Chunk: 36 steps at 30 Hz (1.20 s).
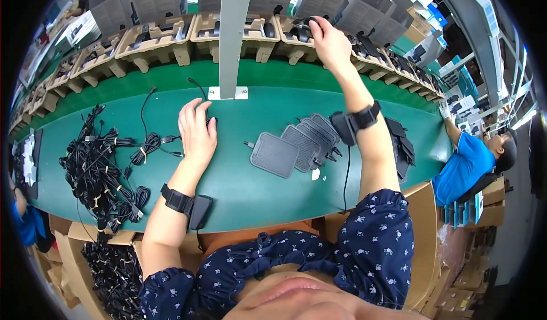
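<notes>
Nearest me, my left hand (196, 129) lies flat on the green table (239, 189), fingers closed over a small dark part at a cable's end. At one o'clock my right hand (329, 42) grips a black piece (302, 27) in a cardboard tray (296, 38). Grey square pads (296, 143) fan out between my arms; bundled black cables (99, 166) pile at nine o'clock.
</notes>
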Each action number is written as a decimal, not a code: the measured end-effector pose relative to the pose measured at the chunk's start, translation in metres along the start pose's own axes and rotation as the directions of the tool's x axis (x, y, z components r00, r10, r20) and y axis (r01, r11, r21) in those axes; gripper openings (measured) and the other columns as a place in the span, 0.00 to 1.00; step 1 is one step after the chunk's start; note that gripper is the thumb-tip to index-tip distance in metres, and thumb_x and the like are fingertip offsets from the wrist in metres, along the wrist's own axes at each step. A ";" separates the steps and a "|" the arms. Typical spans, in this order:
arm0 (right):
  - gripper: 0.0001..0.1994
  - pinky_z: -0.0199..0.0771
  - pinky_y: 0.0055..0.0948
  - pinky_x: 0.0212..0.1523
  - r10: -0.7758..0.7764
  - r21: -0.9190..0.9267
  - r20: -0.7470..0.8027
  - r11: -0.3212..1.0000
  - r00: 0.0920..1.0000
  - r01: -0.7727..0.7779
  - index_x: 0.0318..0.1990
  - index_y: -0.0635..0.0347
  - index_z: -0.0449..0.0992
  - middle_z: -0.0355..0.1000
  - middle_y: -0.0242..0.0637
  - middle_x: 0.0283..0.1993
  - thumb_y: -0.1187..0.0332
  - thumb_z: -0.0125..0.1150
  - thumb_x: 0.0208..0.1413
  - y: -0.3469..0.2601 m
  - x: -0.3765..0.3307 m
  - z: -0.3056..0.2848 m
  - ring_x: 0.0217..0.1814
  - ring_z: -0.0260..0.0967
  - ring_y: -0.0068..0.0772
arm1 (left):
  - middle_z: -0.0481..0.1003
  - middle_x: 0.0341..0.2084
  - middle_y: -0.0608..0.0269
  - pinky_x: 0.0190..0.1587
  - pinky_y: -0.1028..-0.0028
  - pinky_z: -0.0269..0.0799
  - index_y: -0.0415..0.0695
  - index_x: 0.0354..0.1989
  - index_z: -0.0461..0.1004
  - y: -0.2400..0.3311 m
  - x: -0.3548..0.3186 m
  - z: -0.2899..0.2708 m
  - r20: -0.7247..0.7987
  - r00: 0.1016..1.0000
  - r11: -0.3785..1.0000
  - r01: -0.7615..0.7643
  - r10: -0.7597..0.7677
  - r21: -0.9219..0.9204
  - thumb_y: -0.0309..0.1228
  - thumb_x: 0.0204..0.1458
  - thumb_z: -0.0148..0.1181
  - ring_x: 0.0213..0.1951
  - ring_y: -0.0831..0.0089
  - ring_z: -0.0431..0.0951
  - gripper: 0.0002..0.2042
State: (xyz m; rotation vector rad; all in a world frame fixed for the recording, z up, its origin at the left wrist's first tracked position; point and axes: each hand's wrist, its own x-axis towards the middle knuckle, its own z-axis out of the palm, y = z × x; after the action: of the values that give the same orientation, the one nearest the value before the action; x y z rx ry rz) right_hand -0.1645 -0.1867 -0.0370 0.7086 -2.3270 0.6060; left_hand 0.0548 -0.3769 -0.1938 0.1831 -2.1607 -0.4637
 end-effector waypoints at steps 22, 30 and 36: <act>0.14 0.71 0.43 0.44 0.247 -0.112 0.159 0.966 0.956 -0.231 0.41 0.67 0.66 0.73 0.56 0.37 0.65 0.41 0.55 0.022 0.089 0.149 0.42 0.72 0.52 | 0.70 0.39 0.62 0.46 0.66 0.61 0.45 0.29 0.72 -0.004 0.007 0.007 0.182 0.978 0.991 0.088 -0.105 0.100 0.30 0.47 0.56 0.44 0.63 0.68 0.04; 0.12 0.70 0.39 0.41 -0.140 -0.510 0.271 0.818 0.952 0.265 0.39 0.56 0.76 0.73 0.44 0.39 0.66 0.48 0.50 0.020 0.078 0.142 0.43 0.71 0.48 | 0.70 0.40 0.64 0.44 0.68 0.62 0.46 0.29 0.72 -0.010 -0.001 0.003 0.179 0.977 0.982 0.088 -0.118 0.167 0.31 0.47 0.56 0.44 0.64 0.68 0.04; 0.10 0.70 0.40 0.42 0.079 -0.158 0.109 0.986 0.991 -0.061 0.37 0.54 0.72 0.71 0.46 0.38 0.63 0.46 0.52 0.054 0.079 0.160 0.42 0.70 0.48 | 0.70 0.39 0.64 0.44 0.68 0.63 0.46 0.29 0.72 -0.006 0.004 0.006 0.186 0.978 0.987 0.063 -0.090 0.145 0.31 0.48 0.56 0.43 0.64 0.69 0.04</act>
State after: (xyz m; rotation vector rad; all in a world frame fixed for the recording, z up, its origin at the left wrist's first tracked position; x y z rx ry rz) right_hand -0.3187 -0.2636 -0.1080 0.6062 -2.4831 0.4191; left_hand 0.0471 -0.3826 -0.1962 0.3112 -2.3840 -0.3885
